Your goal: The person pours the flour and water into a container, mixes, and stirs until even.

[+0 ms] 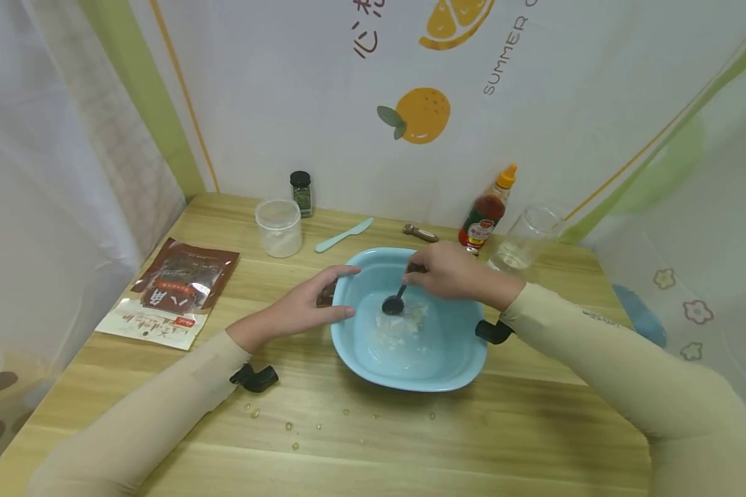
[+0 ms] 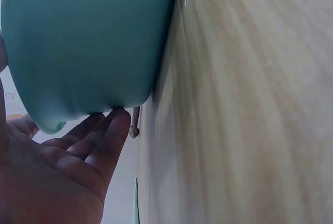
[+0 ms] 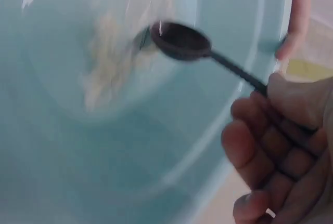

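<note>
A light blue basin [image 1: 410,381] stands on the wooden table with clear liquid and pale, crumbly lumps [image 1: 410,321] in its bottom. My left hand [image 1: 301,304] holds the basin's left side, its thumb over the rim. In the left wrist view, several fingers [image 2: 112,138] touch the outer wall. Over the basin, my right hand [image 1: 444,270] pinches a small black spoon [image 1: 394,305] by its handle. The spoon's bowl hangs low among the pale lumps; whether it touches them is hard to tell. The right wrist view shows the spoon [image 3: 182,41] blurred, its bowl facing up.
Behind the basin are a clear plastic tub [image 1: 280,231], a spice jar [image 1: 301,193], a pale green knife [image 1: 344,235], a brown-handled item [image 1: 421,232], a sauce bottle [image 1: 486,210] and a tilted-looking glass [image 1: 525,241]. A brown packet [image 1: 173,293] lies left; droplets [image 1: 289,426] dot the front.
</note>
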`<action>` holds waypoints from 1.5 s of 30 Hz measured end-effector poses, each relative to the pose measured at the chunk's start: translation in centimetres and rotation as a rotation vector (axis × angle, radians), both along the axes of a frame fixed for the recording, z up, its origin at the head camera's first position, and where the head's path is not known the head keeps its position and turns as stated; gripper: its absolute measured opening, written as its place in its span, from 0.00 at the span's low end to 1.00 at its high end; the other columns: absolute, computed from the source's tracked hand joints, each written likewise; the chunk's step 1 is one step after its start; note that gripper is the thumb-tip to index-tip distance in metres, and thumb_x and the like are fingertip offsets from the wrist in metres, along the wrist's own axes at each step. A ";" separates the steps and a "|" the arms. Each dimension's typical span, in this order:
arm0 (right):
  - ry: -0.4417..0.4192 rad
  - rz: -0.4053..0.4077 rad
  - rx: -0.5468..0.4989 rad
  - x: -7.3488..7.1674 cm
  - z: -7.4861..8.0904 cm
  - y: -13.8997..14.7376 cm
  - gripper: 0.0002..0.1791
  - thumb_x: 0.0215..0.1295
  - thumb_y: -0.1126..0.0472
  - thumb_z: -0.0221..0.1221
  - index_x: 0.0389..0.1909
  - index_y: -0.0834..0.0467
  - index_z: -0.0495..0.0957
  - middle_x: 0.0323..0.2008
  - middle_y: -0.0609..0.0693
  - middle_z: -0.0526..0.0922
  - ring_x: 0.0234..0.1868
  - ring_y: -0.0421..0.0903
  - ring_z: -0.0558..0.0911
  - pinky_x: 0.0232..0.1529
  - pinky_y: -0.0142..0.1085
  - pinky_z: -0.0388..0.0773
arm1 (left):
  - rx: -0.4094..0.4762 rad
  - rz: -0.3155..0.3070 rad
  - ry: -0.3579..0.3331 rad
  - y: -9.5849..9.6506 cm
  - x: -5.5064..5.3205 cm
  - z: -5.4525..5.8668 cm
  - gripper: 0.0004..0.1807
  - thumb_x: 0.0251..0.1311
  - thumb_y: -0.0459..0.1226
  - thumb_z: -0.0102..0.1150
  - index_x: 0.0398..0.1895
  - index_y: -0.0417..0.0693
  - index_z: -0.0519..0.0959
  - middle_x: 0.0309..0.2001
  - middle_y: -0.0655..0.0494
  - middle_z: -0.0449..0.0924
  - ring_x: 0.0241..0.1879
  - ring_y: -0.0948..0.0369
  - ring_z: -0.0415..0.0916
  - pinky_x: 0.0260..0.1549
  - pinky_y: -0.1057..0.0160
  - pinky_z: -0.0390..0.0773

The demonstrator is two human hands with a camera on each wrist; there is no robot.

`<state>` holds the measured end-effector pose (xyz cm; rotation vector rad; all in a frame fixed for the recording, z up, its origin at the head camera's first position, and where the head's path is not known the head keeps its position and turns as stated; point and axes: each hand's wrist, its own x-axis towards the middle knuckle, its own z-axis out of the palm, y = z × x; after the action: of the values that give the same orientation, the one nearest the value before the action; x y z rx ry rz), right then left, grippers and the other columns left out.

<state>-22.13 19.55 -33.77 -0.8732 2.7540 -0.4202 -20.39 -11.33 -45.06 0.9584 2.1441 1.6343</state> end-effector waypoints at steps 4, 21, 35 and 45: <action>-0.019 -0.048 0.081 0.0 0.5 1.0 0.09 0.78 0.56 0.70 0.38 0.56 0.92 0.27 0.44 0.85 0.27 0.42 0.79 0.31 0.38 0.78 | -0.008 -0.002 0.008 0.2 -0.1 -0.1 0.40 0.76 0.36 0.69 0.86 0.43 0.62 0.77 0.34 0.71 0.71 0.39 0.79 0.62 0.51 0.87; -0.041 -0.016 0.069 -0.5 0.3 3.4 0.09 0.78 0.57 0.70 0.37 0.56 0.90 0.24 0.43 0.83 0.25 0.42 0.77 0.30 0.38 0.75 | -0.013 0.001 0.007 0.1 0.0 0.3 0.40 0.76 0.36 0.69 0.86 0.43 0.63 0.77 0.33 0.72 0.70 0.39 0.79 0.62 0.51 0.87; -0.039 -0.085 0.032 -0.3 0.1 3.2 0.13 0.80 0.54 0.68 0.37 0.58 0.90 0.25 0.46 0.86 0.25 0.42 0.77 0.28 0.38 0.74 | -0.019 0.010 0.006 0.1 0.1 0.4 0.40 0.76 0.36 0.69 0.86 0.42 0.63 0.77 0.33 0.71 0.70 0.38 0.80 0.61 0.51 0.87; -0.128 0.026 -0.039 0.6 -0.1 1.3 0.09 0.80 0.54 0.68 0.41 0.53 0.93 0.31 0.42 0.89 0.31 0.40 0.82 0.32 0.38 0.79 | -0.021 0.005 0.008 0.1 0.2 0.3 0.40 0.75 0.35 0.69 0.85 0.41 0.63 0.76 0.33 0.72 0.69 0.39 0.80 0.62 0.50 0.87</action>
<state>-21.56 20.84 -33.83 -0.8594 2.6234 -0.5088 -20.19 -11.24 -44.74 0.9561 2.1665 1.6097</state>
